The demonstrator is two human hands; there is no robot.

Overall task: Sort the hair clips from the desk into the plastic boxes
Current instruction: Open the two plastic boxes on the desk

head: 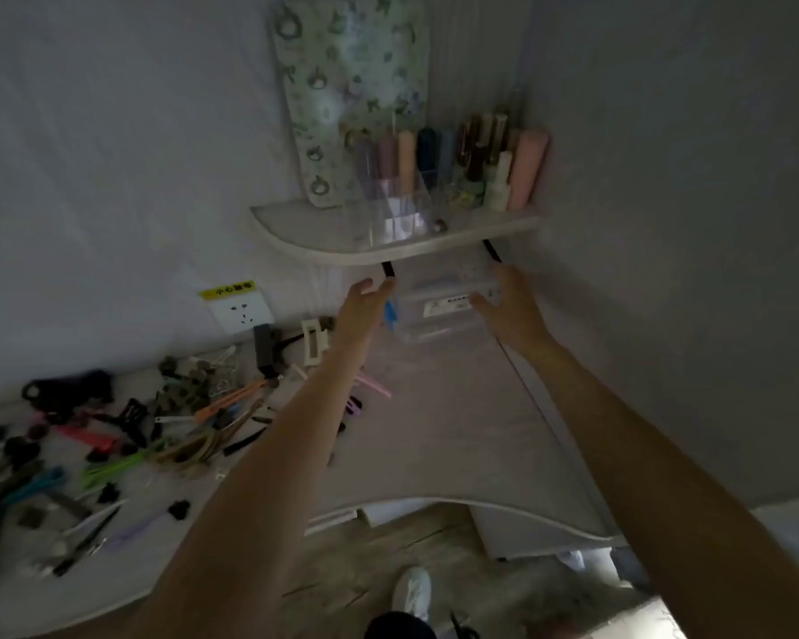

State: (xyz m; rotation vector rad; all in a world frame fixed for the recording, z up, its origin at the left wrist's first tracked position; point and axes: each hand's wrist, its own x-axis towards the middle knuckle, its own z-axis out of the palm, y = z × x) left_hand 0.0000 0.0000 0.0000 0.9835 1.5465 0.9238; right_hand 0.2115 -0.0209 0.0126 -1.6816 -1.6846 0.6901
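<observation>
Head view, dim and a little blurred: both arms are stretched out over the desk [457,408] toward the back corner, where a stack of clear plastic boxes [439,311] sits under a small curved shelf [324,237]. The left hand [365,302] is at the left end of the boxes, fingers straight and loosely spread, fingertips up by a black shelf bracket [388,269]; whether it actually touches the boxes is hard to tell. The right hand [508,302] is at the right end, fingers relaxed and spread, thumb reaching in toward the front of the boxes near a white label [448,304]; contact there is also unclear in the blur. Neither hand is holding a clip. A blue latch [390,313] shows on the boxes' left side, just beside the left hand. The hair clips [125,435] lie in a wide scattered pile on the left part of the desk, well apart from the boxes: black, pink, green, teal and orange ones, with a cream rectangular clip [313,345] nearer the wall and a pink clip [374,385] just beside the left forearm. On the shelf stands a clear organiser [397,209] of cosmetic tubes beside a pink bottle [529,168]. A wall socket [238,311] with a yellow sticker sits left of the boxes. Below the desk edge, a white shoe [411,592] on a wood-look floor.
</observation>
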